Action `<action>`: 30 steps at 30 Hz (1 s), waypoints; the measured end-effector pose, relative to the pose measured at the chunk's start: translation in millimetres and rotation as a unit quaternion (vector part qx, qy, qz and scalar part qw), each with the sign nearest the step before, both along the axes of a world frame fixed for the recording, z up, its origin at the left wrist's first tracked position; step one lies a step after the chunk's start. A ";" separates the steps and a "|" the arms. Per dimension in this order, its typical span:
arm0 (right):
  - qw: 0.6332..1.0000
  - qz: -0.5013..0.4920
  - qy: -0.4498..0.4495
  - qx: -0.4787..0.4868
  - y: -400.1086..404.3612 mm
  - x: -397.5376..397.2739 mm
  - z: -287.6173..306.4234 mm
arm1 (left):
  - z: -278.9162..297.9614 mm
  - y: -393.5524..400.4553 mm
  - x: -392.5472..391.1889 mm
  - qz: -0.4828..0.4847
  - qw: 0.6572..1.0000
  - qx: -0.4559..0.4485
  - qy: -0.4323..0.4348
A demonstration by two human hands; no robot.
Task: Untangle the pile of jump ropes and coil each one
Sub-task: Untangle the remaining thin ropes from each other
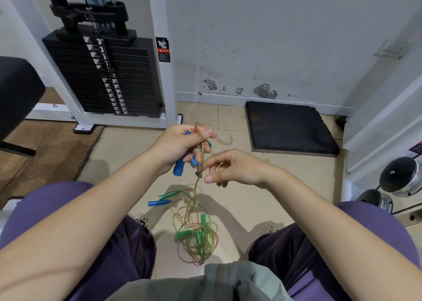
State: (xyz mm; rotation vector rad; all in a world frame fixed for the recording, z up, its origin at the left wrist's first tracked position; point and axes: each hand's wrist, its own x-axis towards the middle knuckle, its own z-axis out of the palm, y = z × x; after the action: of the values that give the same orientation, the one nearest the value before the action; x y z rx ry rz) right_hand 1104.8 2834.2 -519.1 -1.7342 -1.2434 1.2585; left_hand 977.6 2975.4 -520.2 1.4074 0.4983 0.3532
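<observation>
Orange cord [202, 154] hangs taut between our hands so we can trace it down to the tangled pile [196, 234] on the floor [127, 150]. Our left hand [180, 144] grips the blue handles [178, 168] and gathered loops; our right hand [230, 167] pinches the strand lightly, likely feeding it. Weight stack [102, 74] stands beyond.

Soft, even indoor light fills the room, moderately bright with a cool cast on the wall [285, 38]. Faint, diffuse shadows of both arms spread across the floor [239, 209] toward 6 o'clock. The rope loop [225, 139] just beyond the hands is smeared by motion blur. Wide-angle distortion bends the white frame [159, 49] at 11 o'clock and stretches the forearms at the lower corners. Dumbbells [402, 177] at 3 o'clock carry small glints.
</observation>
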 end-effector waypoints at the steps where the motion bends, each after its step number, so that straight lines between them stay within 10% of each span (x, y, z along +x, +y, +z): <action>1: 1.000 -0.010 0.006 0.003 0.5 -1.4 -1.2 | -0.1 0.9 -0.3 0.013 1.000 -0.014 -0.001; 8: 0.986 -0.091 0.105 0.090 1.9 4.6 10.5 | -3.7 8.2 -5.3 -0.017 0.995 -0.018 0.099; 13: 0.934 -0.197 0.219 0.203 0.5 21.1 28.1 | -11.6 2.7 -8.0 -0.122 0.964 0.154 0.177; 30: 0.917 -0.259 0.231 0.199 -1.5 21.5 24.1 | -10.3 -11.5 5.6 -0.087 0.970 0.153 0.166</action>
State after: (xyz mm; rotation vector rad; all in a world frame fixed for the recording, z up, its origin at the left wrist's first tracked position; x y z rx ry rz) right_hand 1126.3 2832.7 -495.1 -1.2498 -0.6409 0.9367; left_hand 983.2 2963.8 -530.5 1.8104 0.6041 0.0493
